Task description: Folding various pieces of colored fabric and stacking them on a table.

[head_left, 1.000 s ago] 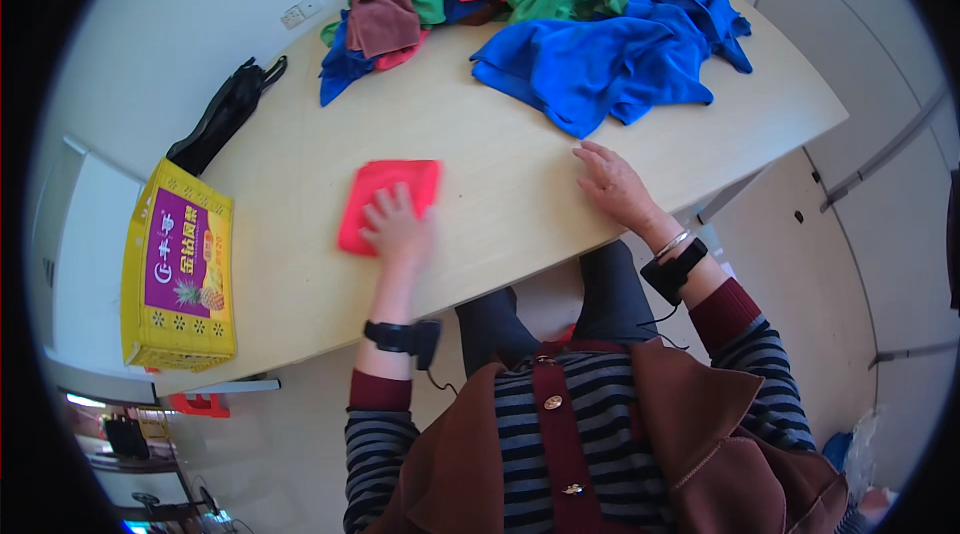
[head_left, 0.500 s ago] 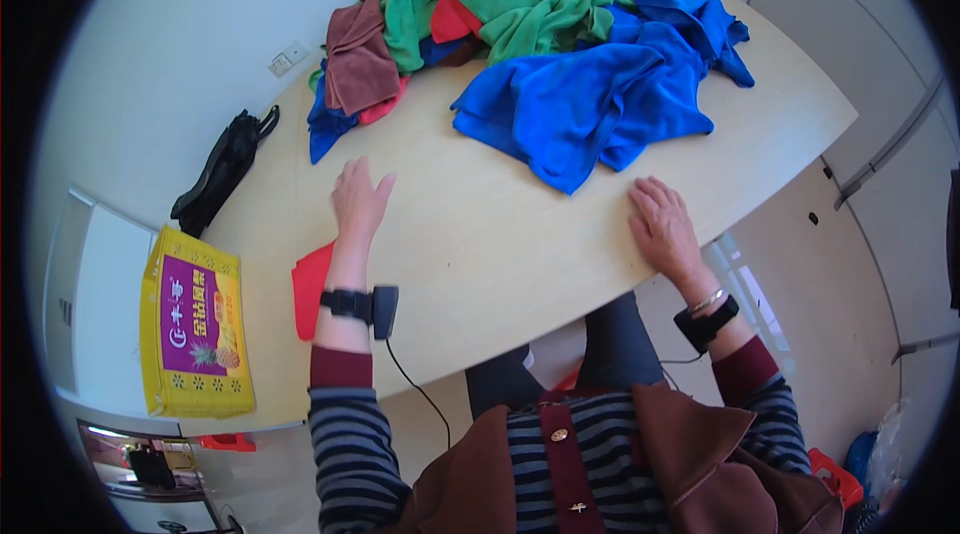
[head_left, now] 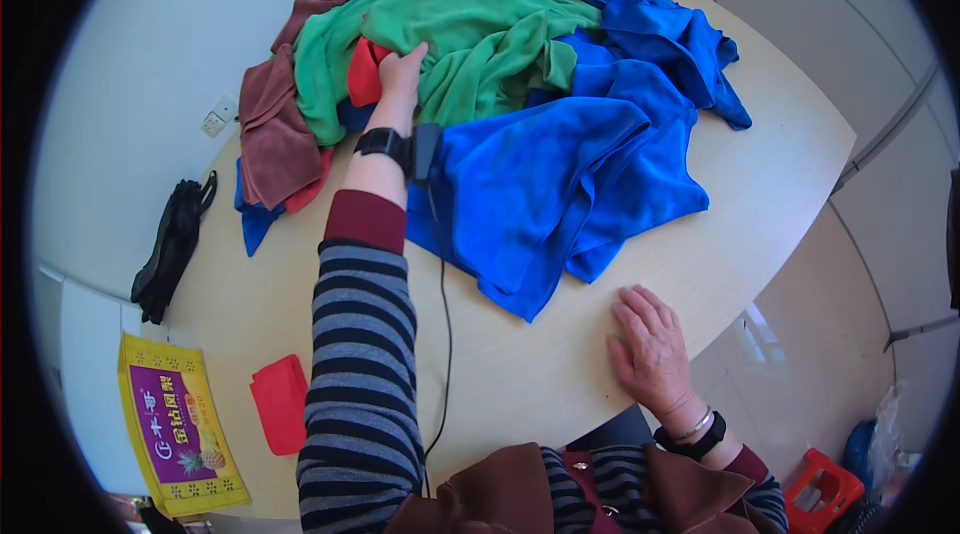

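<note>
My left hand (head_left: 402, 74) reaches far across the table to the heap. Its fingers are bent at the lower edge of a green cloth (head_left: 470, 19) and look closed on it, though the fingertips are partly hidden. Just left of them a red cloth (head_left: 365, 72) pokes out from beneath the green. A large blue cloth (head_left: 540, 184) spreads toward me, partly covered by my left forearm's wrist device. My right hand (head_left: 650, 346) lies palm down on the near right of the table, fingers stretched, holding nothing.
Brown cloth (head_left: 275, 124) hangs at the heap's left side. A folded red cloth (head_left: 278, 404) lies left of my left sleeve, beside a yellow and purple bag (head_left: 185, 434). A black item (head_left: 172, 244) rests along the wall. A red stool (head_left: 822, 489) stands on the floor at right.
My left hand has gone from the bare tabletop forward to the green cloth's edge. My right hand stays on the table. The whole view has shifted, with the heap now appearing nearer.
</note>
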`<state>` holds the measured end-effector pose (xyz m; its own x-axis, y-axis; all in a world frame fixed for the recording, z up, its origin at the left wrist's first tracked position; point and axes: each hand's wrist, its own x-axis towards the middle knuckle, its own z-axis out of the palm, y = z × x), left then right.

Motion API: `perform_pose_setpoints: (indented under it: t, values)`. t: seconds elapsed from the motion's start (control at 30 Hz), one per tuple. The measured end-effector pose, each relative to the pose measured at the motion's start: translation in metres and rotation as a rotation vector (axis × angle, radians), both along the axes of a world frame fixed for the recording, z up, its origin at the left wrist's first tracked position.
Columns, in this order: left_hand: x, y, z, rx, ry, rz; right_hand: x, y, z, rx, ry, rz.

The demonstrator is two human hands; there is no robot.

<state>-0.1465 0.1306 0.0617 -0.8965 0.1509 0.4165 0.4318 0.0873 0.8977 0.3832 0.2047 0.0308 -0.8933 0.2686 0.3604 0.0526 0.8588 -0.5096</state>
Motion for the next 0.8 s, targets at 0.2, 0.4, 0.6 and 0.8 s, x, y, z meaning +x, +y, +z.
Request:
perform_pose_setpoints:
  t: [0.2, 0.4, 0.6, 0.8]
  values:
    - [0.1, 0.066, 0.032, -0.511, 0.54, 0.341, -0.001, 0.003, -0.003, 0.006, -0.032, -0.012]
    - [0.229, 0.112, 0.038, -0.552, 1.06, -0.269, 0.001, -0.004, -0.002, 0.018, 0.002, -0.02]
    - [0.251, 0.115, 0.031, -0.483, 0.953, -0.595, 0.002, -0.002, -0.003, 0.005, 0.008, -0.039]
    - [0.098, 0.013, 0.048, -1.224, 0.887, 0.489, -0.001, -0.002, -0.002, 0.0, 0.002, -0.015]
